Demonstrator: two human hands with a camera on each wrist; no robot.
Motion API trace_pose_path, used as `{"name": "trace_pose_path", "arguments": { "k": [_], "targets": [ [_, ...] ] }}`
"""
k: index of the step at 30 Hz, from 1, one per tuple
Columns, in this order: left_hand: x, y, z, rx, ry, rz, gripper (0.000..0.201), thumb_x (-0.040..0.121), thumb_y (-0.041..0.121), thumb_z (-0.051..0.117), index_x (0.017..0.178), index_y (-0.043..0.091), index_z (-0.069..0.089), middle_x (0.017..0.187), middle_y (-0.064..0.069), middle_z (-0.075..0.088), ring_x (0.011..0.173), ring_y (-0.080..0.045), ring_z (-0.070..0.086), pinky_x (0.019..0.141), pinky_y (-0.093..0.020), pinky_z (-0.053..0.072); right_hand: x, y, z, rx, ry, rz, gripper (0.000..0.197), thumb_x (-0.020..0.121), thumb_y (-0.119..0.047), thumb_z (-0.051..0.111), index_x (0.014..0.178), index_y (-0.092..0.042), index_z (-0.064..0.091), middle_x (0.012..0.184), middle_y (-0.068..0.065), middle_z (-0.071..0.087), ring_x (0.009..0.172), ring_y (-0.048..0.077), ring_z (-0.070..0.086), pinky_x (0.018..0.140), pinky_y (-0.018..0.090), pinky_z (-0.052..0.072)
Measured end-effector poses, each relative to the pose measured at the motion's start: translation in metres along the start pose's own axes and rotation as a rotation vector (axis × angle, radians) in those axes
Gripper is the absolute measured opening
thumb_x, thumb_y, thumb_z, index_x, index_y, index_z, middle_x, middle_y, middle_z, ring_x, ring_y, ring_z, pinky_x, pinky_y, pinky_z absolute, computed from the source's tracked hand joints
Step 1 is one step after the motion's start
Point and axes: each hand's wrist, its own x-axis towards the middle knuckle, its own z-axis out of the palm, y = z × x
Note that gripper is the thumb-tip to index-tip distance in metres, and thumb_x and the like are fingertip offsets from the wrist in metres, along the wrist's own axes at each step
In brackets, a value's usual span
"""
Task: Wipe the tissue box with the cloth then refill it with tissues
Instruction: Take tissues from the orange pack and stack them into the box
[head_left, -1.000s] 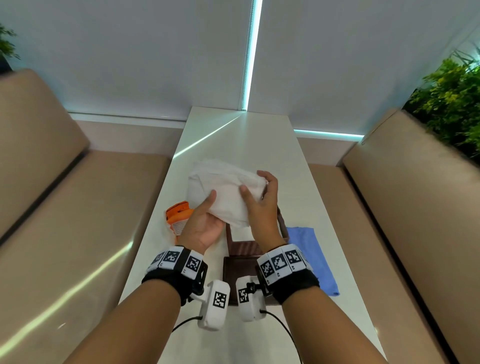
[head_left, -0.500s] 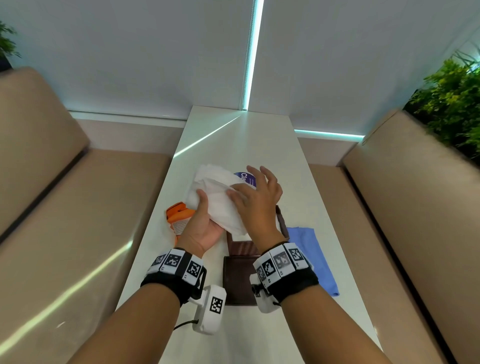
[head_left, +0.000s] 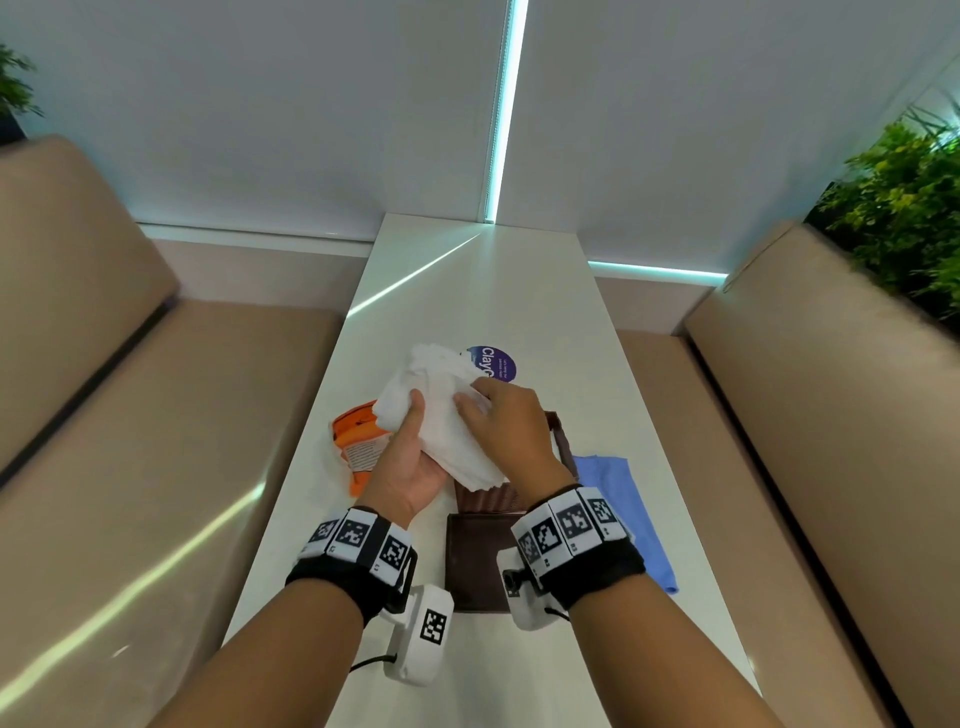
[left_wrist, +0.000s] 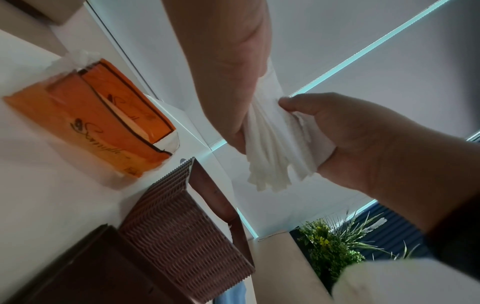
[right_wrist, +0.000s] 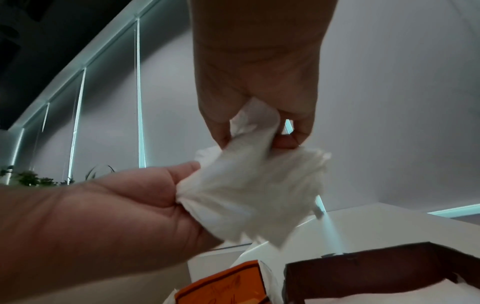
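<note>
Both hands hold a stack of white tissues (head_left: 441, 415) above the table. My left hand (head_left: 413, 452) grips the stack from below and the left, thumb across the top. My right hand (head_left: 501, 418) pinches the stack's right side, fingers curled into it. In the wrist views the tissues (left_wrist: 272, 139) (right_wrist: 254, 189) hang bunched between the two hands. The brown woven tissue box (head_left: 485, 501) stands open just under them, mostly hidden by my right hand, with its dark lid (head_left: 472, 564) flat in front. The blue cloth (head_left: 618, 512) lies to the right of the box.
An opened orange tissue wrapper (head_left: 358, 441) lies left of the box. A round purple sticker (head_left: 493, 361) is on the white table (head_left: 493, 291) behind the tissues. Beige benches flank the table, and a green plant (head_left: 898, 208) stands at the far right.
The tissue stack, held wide and flat a second ago, is now bunched narrower between my hands. My right hand turned over onto it, and the purple sticker came into view.
</note>
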Motion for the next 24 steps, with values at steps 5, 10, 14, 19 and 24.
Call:
{"name": "trace_pose_path", "arguments": {
  "k": [5,10,14,19,24],
  "targets": [
    [-0.001,-0.002,0.001,0.017,0.036,-0.027,0.060,0.093,0.055,0.040,0.133,0.011,0.050,0.126,-0.017,0.062,0.119,-0.030,0.056,0.098,-0.044,0.046,0.001,-0.010,0.003,-0.155,-0.039,0.072,0.042,0.090,-0.049,0.049,0.109,-0.013,0.057,0.095,0.005,0.068,0.088,0.025,0.063,0.084,0.038,0.046],
    [-0.001,-0.007,-0.001,-0.023,0.028,-0.029,0.065,0.092,0.059,0.036,0.134,0.011,0.049,0.125,-0.016,0.064,0.119,-0.029,0.057,0.097,-0.044,0.046,0.008,-0.009,0.001,-0.197,-0.051,0.108,0.039,0.096,-0.047,0.041,0.074,-0.016,0.046,0.078,0.005,0.063,0.073,0.023,0.054,0.068,0.030,0.041],
    [-0.004,-0.008,-0.005,-0.078,-0.033,0.008,0.049,0.088,0.053,0.048,0.112,0.014,0.064,0.104,-0.012,0.074,0.096,-0.026,0.070,0.081,-0.044,0.057,0.008,-0.005,-0.001,-0.076,-0.032,0.141,0.044,0.100,-0.036,0.038,0.060,-0.017,0.035,0.061,-0.002,0.044,0.069,0.019,0.046,0.052,0.026,0.026],
    [-0.007,-0.012,-0.001,-0.054,-0.075,-0.032,0.072,0.050,0.034,0.091,0.113,0.012,0.066,0.114,-0.016,0.069,0.099,-0.030,0.069,0.077,-0.045,0.058,0.005,-0.007,0.001,-0.149,-0.003,0.136,0.034,0.100,-0.039,0.035,0.079,-0.013,0.041,0.087,0.014,0.066,0.072,0.023,0.052,0.059,0.027,0.033],
    [-0.007,-0.012,0.004,-0.110,0.032,-0.065,0.049,0.094,0.043,0.045,0.130,0.011,0.053,0.118,-0.018,0.067,0.113,-0.031,0.059,0.085,-0.046,0.049,0.002,-0.009,0.011,-0.428,-0.002,0.129,0.058,0.092,-0.059,0.035,0.129,-0.016,0.044,0.126,0.011,0.053,0.116,0.029,0.048,0.091,0.042,0.037]
  ]
}}
